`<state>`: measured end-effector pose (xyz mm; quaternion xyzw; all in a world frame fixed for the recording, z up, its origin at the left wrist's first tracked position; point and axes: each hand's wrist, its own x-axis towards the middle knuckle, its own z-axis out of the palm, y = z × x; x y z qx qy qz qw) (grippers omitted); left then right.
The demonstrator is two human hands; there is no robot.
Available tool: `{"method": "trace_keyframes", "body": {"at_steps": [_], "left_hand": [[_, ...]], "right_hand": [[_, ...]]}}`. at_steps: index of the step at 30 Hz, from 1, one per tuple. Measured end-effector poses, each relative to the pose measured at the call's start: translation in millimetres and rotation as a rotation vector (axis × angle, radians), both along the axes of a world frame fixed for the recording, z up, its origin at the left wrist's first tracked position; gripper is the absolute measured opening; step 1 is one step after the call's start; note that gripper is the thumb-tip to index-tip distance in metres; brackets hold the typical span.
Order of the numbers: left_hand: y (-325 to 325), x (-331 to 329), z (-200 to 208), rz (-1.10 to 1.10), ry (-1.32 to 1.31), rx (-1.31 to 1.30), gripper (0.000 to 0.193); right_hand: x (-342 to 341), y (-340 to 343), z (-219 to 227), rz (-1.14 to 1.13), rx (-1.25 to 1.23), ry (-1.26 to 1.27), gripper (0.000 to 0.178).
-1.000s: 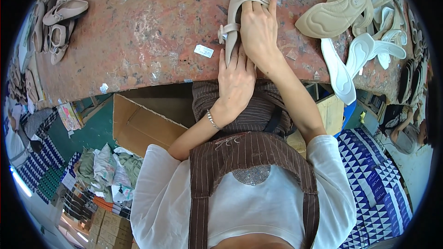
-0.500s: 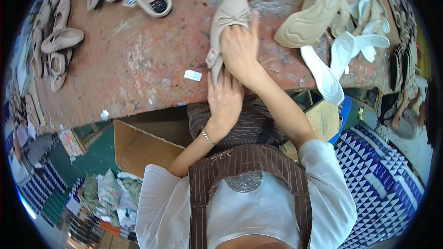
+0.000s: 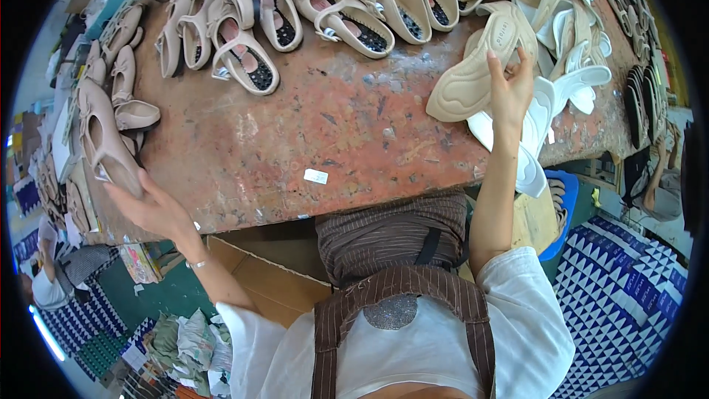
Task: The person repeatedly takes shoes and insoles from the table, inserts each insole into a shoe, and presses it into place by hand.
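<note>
From our head, close above the workbench, we look down across its top through a wide fisheye.

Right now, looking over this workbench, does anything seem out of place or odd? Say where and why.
Yes. A white insole near the right hand juts past the front edge of the table, unlike the insoles piled behind it. A small white label lies alone mid-table, attached to nothing.

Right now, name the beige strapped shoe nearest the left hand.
The beige strapped shoe whose heel sits between the thumb and fingers of the left hand; all others lie farther off.
</note>
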<state>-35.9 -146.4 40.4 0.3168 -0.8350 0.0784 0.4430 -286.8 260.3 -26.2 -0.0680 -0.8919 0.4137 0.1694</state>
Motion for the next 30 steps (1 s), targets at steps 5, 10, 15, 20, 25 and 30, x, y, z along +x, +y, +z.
{"method": "trace_keyframes", "body": {"at_steps": [5, 10, 15, 20, 25, 30], "left_hand": [[90.1, -107.8, -20.7, -0.504, -0.050, 0.484, 0.040], [206.0, -225.7, -52.5, -1.035, -0.028, 0.744, 0.052], [283.6, -287.6, -69.7, -1.450, -0.343, 1.256, 0.055], [290.8, -317.1, -101.5, -1.253, -0.390, 1.250, 0.043], [268.4, -332.0, -60.2, -1.256, -0.497, 1.038, 0.068], [212.6, -282.1, -24.3, -0.793, -0.083, 0.517, 0.046]], "right_hand": [[2.3, 21.4, 4.1, 0.333, -1.133, -0.118, 0.037], [7.6, 38.1, 16.9, 0.267, -1.485, -0.402, 0.030], [35.4, 31.4, -3.8, 0.503, -1.685, -0.667, 0.026], [56.9, 38.2, -3.6, 0.463, -1.990, -0.763, 0.040], [65.9, 64.3, 29.0, 0.707, -1.666, -0.567, 0.046], [83.8, 65.1, 35.6, 0.603, -1.537, -0.487, 0.053]]}}
